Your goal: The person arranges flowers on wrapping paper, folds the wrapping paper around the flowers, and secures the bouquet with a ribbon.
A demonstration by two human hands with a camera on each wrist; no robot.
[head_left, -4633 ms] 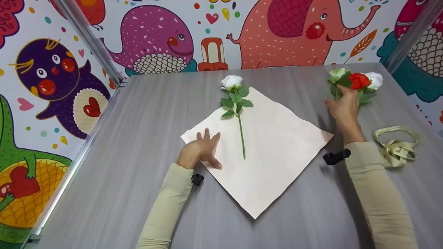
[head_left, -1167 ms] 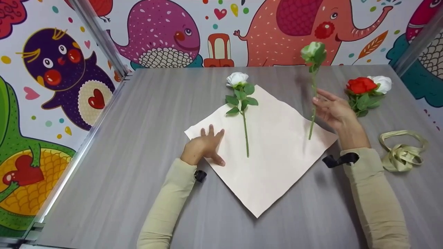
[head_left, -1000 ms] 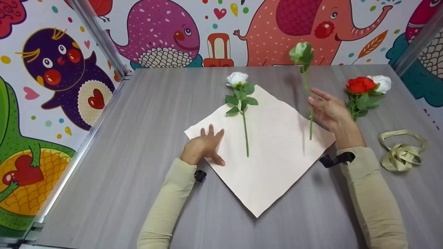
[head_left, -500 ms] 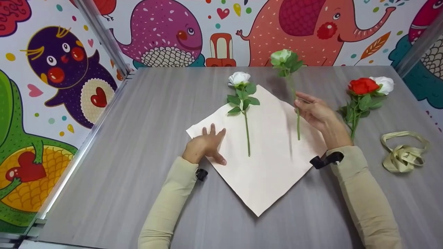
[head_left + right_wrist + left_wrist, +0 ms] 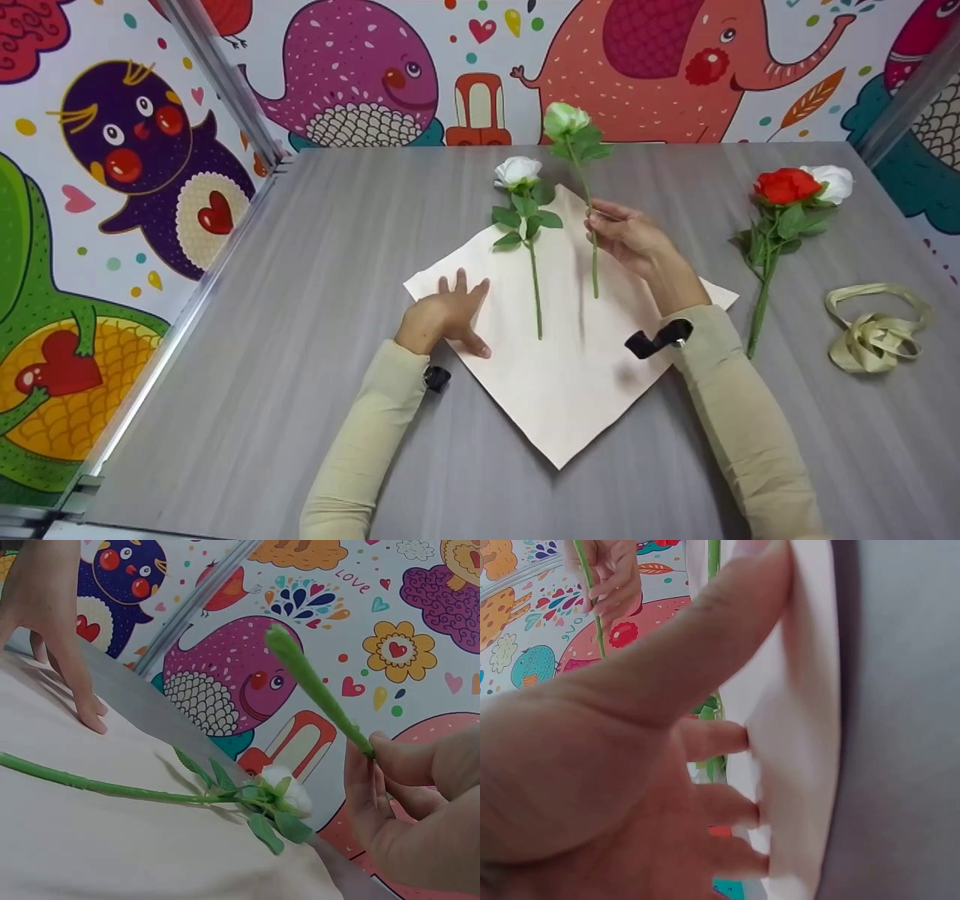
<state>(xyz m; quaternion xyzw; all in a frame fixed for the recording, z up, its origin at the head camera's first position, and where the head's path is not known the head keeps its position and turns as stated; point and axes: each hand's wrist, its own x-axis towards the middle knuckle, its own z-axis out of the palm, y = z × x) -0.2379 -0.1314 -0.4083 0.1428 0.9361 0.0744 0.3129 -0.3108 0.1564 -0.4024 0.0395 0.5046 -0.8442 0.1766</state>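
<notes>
My right hand [image 5: 630, 240] pinches the stem of a pale green rose [image 5: 567, 120] between thumb and fingertips, holding it raised above the paper. In the right wrist view the stem's cut end [image 5: 300, 667] sticks out past the thumb. A white rose [image 5: 517, 172] lies on the square of pale pink paper [image 5: 585, 382], its bloom beyond the paper's upper left edge. With fingers spread, my left hand [image 5: 444, 315] rests on the paper's left corner. Its thumb [image 5: 705, 622] and fingertips touch the sheet in the left wrist view.
A red rose [image 5: 786, 186] and another white rose [image 5: 831, 184] lie together at the right of the grey table [image 5: 300, 247]. Nearer me is a coil of light green ribbon [image 5: 870, 341]. A patterned wall [image 5: 480, 45] stands behind the table.
The right hand has picked the green rose from the pile at the right and carried it left over the paper, close to the white rose. The left hand has stayed on the paper.
</notes>
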